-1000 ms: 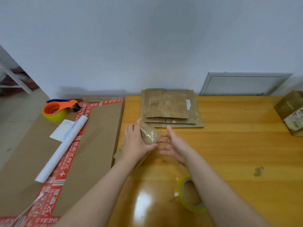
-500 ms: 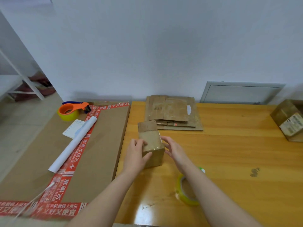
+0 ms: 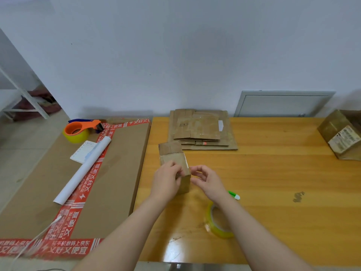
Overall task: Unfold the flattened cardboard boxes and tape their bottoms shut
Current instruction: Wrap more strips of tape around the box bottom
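A small unfolded cardboard box (image 3: 173, 159) stands on the wooden table (image 3: 273, 173), one flap sticking up at its far end. My left hand (image 3: 166, 180) grips the box's near left side, fingers curled over its top. My right hand (image 3: 207, 180) is just right of the box, thumb and forefinger curled at its upper right edge; whether they pinch any tape I cannot tell. A stack of flattened cardboard boxes (image 3: 203, 132) lies behind it near the wall. A roll of clear yellowish tape (image 3: 216, 222) lies under my right forearm.
A green and white pen-like tool (image 3: 234, 195) lies right of my right wrist. On the left, a large flat carton (image 3: 117, 173) with red tape carries an orange tape dispenser (image 3: 78, 130), a white paper roll (image 3: 84, 167) and a notepad (image 3: 83, 153). Another taped box (image 3: 341, 133) sits far right.
A second ago both hands held a crumpled clear piece of tape; now the left hand holds the small box. The right hand's fingers went from flat beside the box to curled at its edge.
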